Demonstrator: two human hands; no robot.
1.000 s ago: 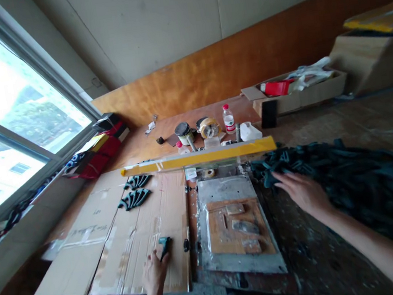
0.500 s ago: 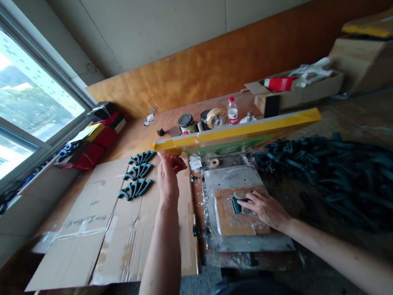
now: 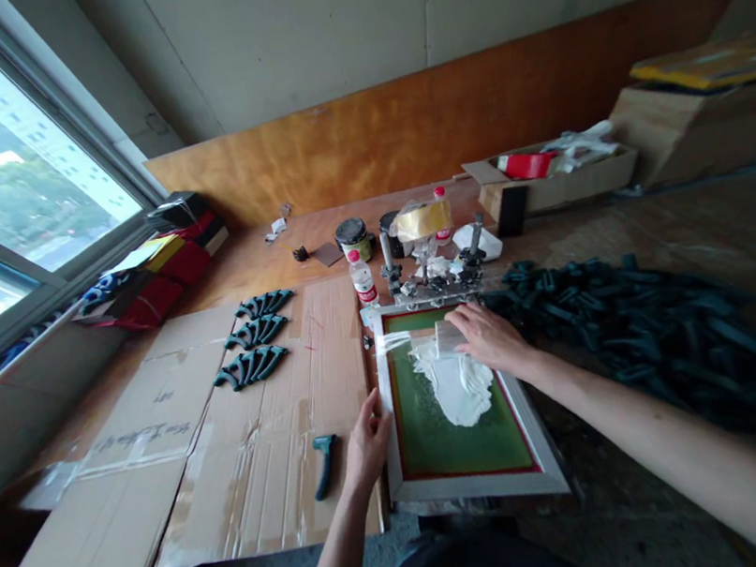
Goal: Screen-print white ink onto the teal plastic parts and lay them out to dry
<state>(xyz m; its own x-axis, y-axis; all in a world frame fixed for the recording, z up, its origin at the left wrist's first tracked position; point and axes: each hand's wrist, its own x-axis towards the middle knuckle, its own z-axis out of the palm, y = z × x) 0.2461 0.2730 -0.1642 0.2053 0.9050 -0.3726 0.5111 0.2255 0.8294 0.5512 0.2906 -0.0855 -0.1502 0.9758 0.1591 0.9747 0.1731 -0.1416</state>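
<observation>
A screen printing frame (image 3: pixel 395 451) with a metal rim and green mesh lies flat before me. White ink (image 3: pixel 462 394) is spread thickly over the middle of the mesh. My right hand (image 3: pixel 489 335) is closed on a pale, flat squeegee (image 3: pixel 450 337) at the ink's far edge. At the frame's left rim is my left hand (image 3: pixel 367 439), its fingers curled against the edge. One dark green curved handle (image 3: pixel 325 467) lies on the cardboard (image 3: pixel 270 470) beside my left hand. Several similar handles (image 3: pixel 252 367) sit in three rows farther back.
A heap of dark green handles (image 3: pixel 632 321) spreads over the right side. Behind the frame stand metal clamps (image 3: pixel 431 280), a red-capped bottle (image 3: pixel 364 284), a lidded tub (image 3: pixel 352 235) and a tape roll (image 3: pixel 422 220). An open carton (image 3: pixel 568 179) stands at the back right.
The raised screen frame has come down flat. My right hand has left the dark green handle on the board and now grips the squeegee. A single handle now lies on the near cardboard.
</observation>
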